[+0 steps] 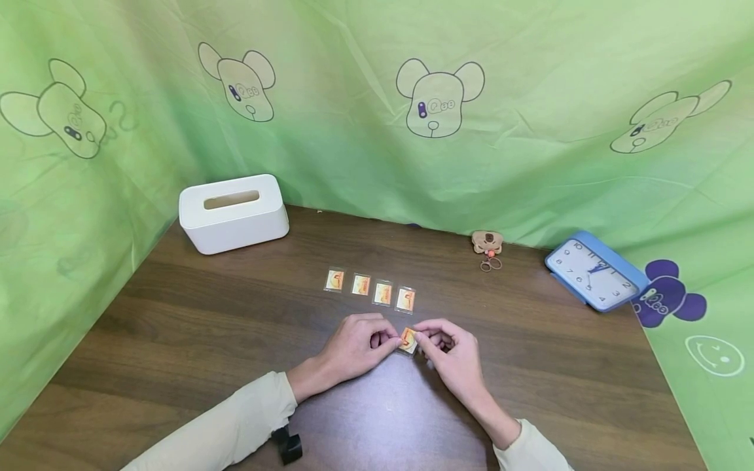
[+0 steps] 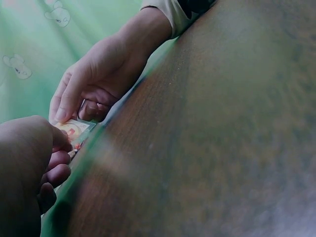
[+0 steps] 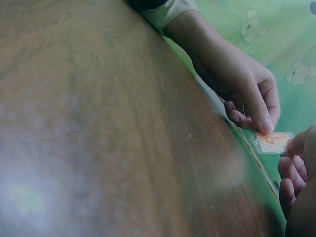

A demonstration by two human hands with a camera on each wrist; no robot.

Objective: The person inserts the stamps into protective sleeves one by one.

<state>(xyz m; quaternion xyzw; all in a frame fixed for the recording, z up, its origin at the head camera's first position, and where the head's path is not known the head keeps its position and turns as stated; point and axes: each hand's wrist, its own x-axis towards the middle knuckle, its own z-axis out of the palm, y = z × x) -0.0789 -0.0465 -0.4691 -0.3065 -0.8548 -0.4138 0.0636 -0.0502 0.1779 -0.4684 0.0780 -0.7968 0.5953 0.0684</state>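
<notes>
Between both hands is a small orange-and-yellow picture card in a clear plastic sleeve. My left hand pinches its left edge between thumb and forefinger. On the opposite edge, the thumb and fingers of my right hand pinch it too. In the left wrist view the card shows a reddish figure on a pale ground. The right wrist view has the card stretched between the two thumbs, its clear margin visible. Just beyond the hands, several similar sleeved cards lie in a slanting row on the table.
A white tissue box stands at the back left of the brown wooden table. Toward the back right lie a bear-shaped keychain and a blue clock. Green printed cloth hangs around the table's back and sides.
</notes>
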